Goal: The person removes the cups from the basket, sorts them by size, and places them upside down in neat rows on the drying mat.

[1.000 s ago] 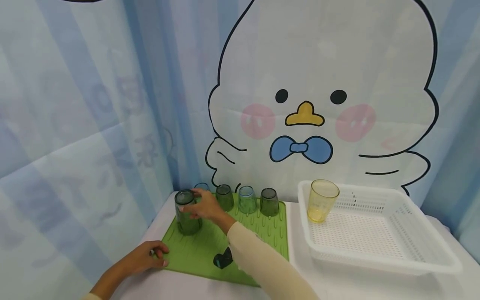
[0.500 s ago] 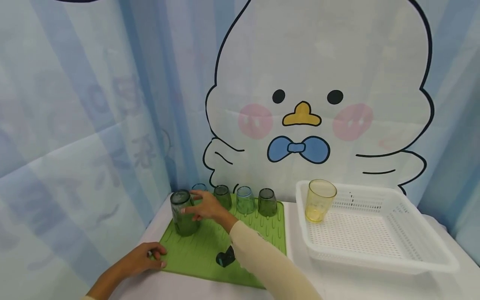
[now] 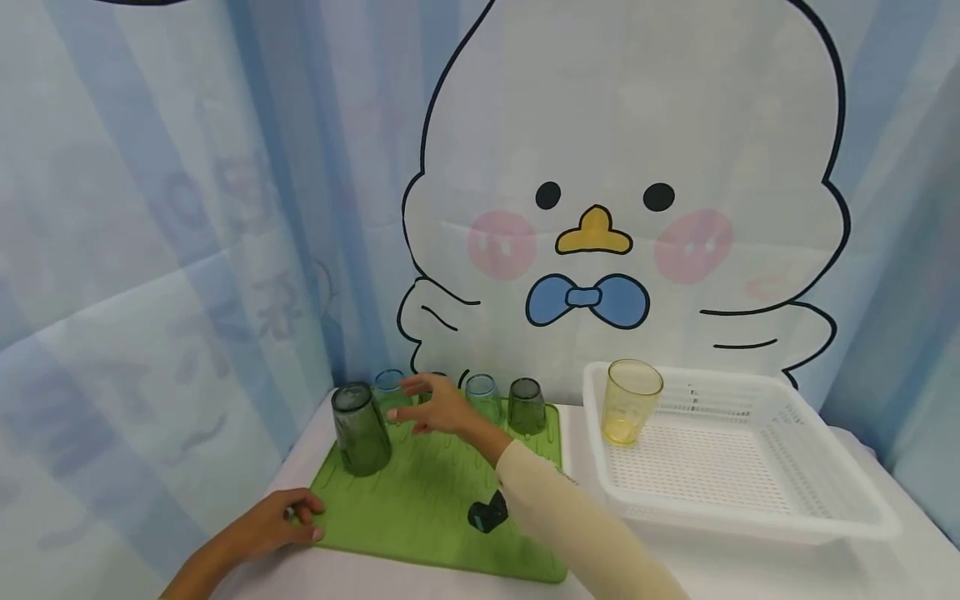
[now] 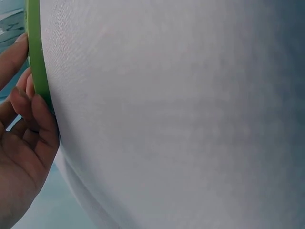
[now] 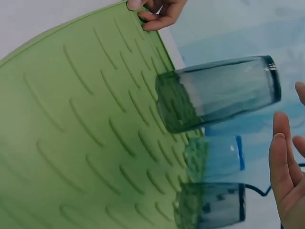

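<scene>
A tall grey-tinted glass stands, narrower end up, near the left edge of a green ridged mat. My right hand hovers to its right, fingers spread and apart from the glass; the right wrist view confirms a gap between fingertips and the tall glass. Behind the hand is a row of shorter glasses: a blue-tinted one, a dark one mostly hidden by the hand, another blue-tinted one and a dark one. My left hand rests at the mat's front left corner, fingers loosely bent, touching its edge.
Right of the mat stands a white perforated basket, with a yellow glass upright at its left end. The white-covered table backs onto a curtain with a cartoon bird. A black device sits under the right wrist.
My right hand has come away from the tall glass and moved right; the glass stays on the mat. The head view has turned slightly right. My left hand stays at the mat corner.
</scene>
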The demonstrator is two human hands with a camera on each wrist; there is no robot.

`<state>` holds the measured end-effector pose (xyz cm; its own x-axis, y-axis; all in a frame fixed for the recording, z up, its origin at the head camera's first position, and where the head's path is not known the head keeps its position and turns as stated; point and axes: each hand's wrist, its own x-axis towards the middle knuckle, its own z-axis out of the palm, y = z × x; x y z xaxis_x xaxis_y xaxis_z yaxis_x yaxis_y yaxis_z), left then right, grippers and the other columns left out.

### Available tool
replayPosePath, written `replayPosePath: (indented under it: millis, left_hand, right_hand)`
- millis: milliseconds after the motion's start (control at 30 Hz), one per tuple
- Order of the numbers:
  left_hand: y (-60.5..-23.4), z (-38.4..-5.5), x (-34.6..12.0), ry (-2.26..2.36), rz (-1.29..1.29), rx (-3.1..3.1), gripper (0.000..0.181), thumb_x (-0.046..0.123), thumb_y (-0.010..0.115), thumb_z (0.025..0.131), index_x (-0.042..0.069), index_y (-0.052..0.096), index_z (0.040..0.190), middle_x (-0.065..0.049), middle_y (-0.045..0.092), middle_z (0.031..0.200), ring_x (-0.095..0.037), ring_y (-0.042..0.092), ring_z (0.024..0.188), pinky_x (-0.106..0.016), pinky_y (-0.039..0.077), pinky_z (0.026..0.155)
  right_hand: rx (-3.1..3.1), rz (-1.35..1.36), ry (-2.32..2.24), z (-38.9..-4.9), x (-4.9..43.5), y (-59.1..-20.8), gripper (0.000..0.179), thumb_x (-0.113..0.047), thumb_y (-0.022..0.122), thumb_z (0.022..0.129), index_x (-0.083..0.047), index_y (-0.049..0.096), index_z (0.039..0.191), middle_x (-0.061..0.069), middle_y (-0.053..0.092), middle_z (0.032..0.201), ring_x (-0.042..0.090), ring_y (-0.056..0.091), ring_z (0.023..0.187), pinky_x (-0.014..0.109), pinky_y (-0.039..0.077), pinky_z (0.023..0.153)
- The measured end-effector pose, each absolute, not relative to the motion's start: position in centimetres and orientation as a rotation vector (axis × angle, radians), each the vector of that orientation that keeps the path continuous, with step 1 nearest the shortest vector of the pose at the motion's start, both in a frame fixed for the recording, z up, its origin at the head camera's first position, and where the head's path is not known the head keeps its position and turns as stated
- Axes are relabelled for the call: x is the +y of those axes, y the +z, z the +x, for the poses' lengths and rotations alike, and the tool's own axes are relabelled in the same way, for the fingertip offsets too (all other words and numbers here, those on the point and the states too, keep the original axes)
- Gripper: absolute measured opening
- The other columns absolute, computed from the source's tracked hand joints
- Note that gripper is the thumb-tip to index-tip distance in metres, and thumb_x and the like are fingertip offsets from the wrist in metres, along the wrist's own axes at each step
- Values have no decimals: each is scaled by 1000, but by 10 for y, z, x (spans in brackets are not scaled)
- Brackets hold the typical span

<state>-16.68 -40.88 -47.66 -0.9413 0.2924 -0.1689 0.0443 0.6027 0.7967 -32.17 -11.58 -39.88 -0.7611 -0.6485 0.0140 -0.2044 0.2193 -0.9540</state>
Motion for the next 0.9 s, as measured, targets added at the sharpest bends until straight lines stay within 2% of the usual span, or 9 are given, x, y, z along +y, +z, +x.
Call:
replayPosePath:
  millis: [267, 633, 900]
  left_hand:
    - [-475, -166, -416, 1279, 302, 2495, 37, 17, 68, 96, -11, 60, 118, -8, 61, 98, -3, 52, 82, -26, 43, 67]
    - [-476, -166, -416, 1287, 286, 2468, 36, 19, 64, 97, -11, 60, 117, -7, 62, 97, -3, 53, 81, -25, 43, 68]
    - [-478, -168, -412, 1276, 288, 2474, 36, 20, 65, 97, -10, 60, 117, -8, 61, 95, -3, 52, 80, -26, 42, 67]
  right_hand:
    - [2138, -836, -1536, -321, -62, -386, 53, -28, 77, 90, -10, 58, 135, 17, 56, 135, 30, 71, 77, 35, 58, 69]
    - [2169, -932, -1519, -307, -3, -363, 42, -28, 74, 92, -14, 62, 129, 9, 63, 126, 23, 69, 71, 36, 57, 66]
    - [2202, -889, -1580, -310, 51, -345, 41, -27, 74, 92, -10, 63, 127, 13, 67, 118, 25, 68, 73, 36, 57, 68]
